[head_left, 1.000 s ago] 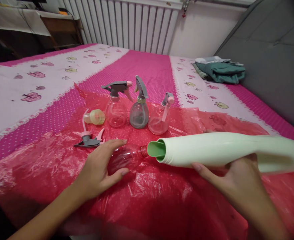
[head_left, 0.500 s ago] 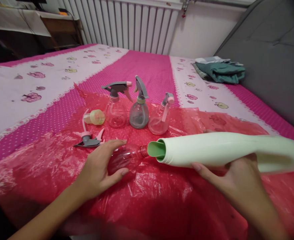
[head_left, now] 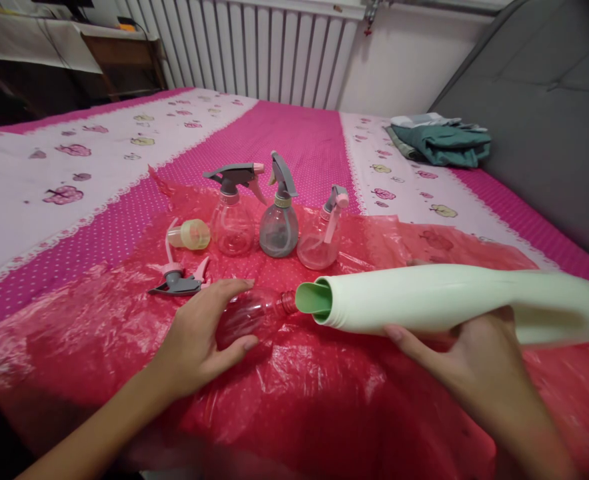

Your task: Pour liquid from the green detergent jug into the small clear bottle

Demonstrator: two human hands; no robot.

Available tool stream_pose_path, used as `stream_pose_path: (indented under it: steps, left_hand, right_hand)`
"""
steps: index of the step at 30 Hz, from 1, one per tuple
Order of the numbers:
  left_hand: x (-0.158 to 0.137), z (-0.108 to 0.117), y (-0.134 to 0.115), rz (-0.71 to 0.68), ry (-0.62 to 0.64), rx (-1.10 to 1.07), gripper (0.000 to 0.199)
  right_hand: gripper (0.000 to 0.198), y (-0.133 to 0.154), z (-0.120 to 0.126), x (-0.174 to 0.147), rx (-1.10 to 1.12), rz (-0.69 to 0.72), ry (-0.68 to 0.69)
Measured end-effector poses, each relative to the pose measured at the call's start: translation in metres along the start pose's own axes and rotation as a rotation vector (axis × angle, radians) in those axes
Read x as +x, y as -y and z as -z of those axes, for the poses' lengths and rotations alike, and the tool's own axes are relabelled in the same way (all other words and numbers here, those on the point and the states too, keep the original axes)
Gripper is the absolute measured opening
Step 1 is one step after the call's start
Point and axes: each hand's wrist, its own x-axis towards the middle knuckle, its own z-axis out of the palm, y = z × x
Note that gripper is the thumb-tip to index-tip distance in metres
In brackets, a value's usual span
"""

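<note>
ok so one clear bottle (head_left: 257, 312) lying by the mouth of one pale green jug (head_left: 414, 297), left hand (head_left: 191, 340) curled round the bottle, right hand (head_left: 474, 353) clutching the jug, three spray bottles (head_left: 279, 230) upright beyond it, one loose spray head (head_left: 180, 284) to its left

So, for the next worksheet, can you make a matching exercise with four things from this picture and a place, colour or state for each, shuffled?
Things:
1. Loose spray head
2. Pale green container
3. Open-necked bottle
4. Folded cloths

Descriptions:
A. Gripped by the right hand
B. Beside the grey headboard
C. Grey and pink
D. On its side, with the left hand around it

Right pairs: 1-C, 2-A, 3-D, 4-B
</note>
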Motion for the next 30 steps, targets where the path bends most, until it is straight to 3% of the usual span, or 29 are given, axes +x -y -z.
stream_pose_path:
  steps: [30]
  left_hand:
    - [-0.0015,-0.0011,0.0014,-0.01,0.002,-0.002,0.052]
  right_hand:
    - [0.083,-0.001,-0.001,-0.0005,0.0,0.002,-0.011]
